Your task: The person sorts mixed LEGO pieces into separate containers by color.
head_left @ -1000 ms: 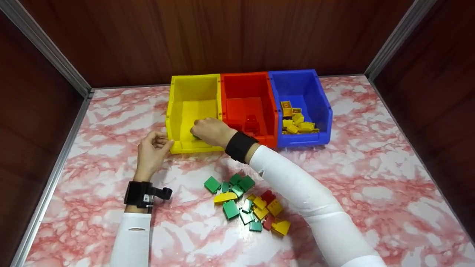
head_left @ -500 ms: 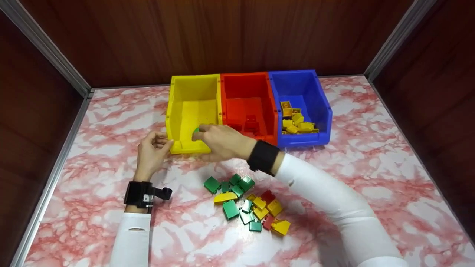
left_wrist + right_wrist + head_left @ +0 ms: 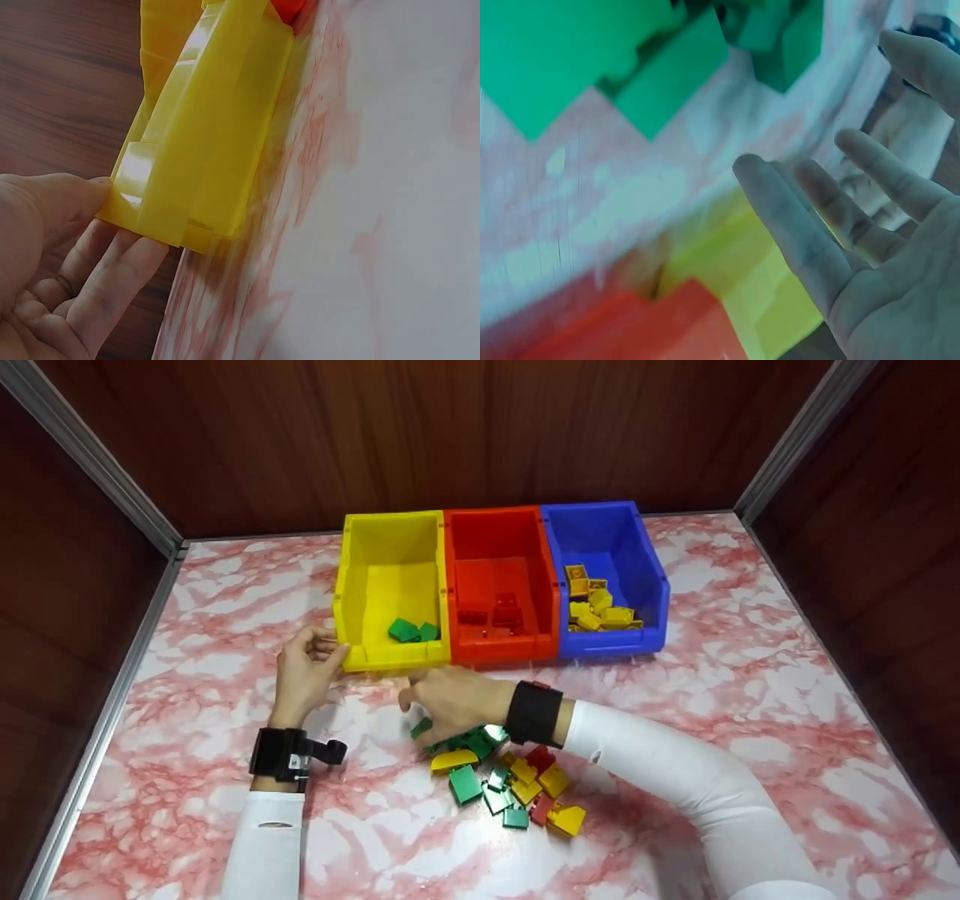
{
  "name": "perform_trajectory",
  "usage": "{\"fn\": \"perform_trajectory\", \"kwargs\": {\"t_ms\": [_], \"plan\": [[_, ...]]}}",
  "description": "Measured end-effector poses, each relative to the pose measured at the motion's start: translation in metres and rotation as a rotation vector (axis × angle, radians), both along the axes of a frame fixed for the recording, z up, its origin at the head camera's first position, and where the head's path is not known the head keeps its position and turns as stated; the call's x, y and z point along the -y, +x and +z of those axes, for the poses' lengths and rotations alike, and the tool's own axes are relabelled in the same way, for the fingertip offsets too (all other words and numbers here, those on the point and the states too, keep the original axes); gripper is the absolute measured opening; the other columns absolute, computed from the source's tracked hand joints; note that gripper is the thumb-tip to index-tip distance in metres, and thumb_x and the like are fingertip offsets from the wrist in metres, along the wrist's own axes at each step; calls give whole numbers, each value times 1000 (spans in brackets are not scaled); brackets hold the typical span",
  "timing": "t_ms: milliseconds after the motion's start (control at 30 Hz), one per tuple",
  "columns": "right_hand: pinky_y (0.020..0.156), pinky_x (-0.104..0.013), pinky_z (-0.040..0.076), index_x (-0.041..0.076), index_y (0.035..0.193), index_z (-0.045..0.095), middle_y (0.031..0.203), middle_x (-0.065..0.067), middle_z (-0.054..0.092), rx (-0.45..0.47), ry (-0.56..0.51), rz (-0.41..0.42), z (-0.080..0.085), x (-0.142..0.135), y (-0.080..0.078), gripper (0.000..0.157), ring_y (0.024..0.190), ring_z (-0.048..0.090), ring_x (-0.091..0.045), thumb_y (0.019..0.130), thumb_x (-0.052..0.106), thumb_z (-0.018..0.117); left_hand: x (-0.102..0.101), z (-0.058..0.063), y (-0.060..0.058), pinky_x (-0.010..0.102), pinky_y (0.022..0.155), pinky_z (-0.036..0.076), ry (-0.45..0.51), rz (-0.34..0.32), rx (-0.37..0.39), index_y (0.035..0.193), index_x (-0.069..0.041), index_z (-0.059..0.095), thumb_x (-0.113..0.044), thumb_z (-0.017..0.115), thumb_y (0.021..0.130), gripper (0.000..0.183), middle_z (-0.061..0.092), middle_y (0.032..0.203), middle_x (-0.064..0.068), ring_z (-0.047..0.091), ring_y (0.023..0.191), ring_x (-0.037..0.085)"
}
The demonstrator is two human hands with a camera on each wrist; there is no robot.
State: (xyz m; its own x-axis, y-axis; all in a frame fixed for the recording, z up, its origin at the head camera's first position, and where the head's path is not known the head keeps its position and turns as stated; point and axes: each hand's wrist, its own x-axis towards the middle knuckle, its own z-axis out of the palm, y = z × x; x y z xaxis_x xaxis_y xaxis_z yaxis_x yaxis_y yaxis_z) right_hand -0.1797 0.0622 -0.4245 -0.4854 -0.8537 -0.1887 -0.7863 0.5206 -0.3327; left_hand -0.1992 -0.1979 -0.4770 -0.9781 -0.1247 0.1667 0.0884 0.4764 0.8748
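My left hand holds the front left corner of the yellow bin, its thumb and fingertips on the corner in the left wrist view. Over the far end of a loose pile of toy bricks hangs my right hand, fingers spread and nothing between them. Green bricks lie partly hidden beneath it; in the right wrist view a large green brick shows apart from the fingertips. Inside the yellow bin are green bricks.
A red bin holding red bricks adjoins the yellow one. To its right stands a blue bin with several yellow bricks. Yellow and red bricks mix into the pile. Dark wood panels enclose the table.
My right hand has come out of the yellow bin, leaving green brick there, and moved toward me over the pile. My left hand stays at the bin's corner.
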Motion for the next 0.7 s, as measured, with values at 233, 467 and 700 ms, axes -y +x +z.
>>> {"fn": "perform_trajectory", "kwargs": {"t_ms": [233,467,700], "plan": [[76,-26,51,13,107,78,105,-4,73,12,61,29,-16,11,4,30,94,64,-20,89,37,84,-2,-1,0,10,77,51,3,6,5,117,0,70,-10,75,97,23,74,103,19,61,81,-1],[77,-29,52,9,98,79,97,-4,77,46,61,0,-17,14,2,17,90,65,-22,88,21,85,-4,-1,-2,9,77,51,4,-4,-2,117,1,70,-11,76,97,24,74,103,21,61,81,-2],[65,-22,46,8,99,78,91,-5,72,88,-14,-36,-3,14,-6,12,77,60,-20,90,15,82,-1,-1,0,9,77,50,-11,-3,11,117,0,70,-12,75,98,22,73,103,18,60,82,0]]}}
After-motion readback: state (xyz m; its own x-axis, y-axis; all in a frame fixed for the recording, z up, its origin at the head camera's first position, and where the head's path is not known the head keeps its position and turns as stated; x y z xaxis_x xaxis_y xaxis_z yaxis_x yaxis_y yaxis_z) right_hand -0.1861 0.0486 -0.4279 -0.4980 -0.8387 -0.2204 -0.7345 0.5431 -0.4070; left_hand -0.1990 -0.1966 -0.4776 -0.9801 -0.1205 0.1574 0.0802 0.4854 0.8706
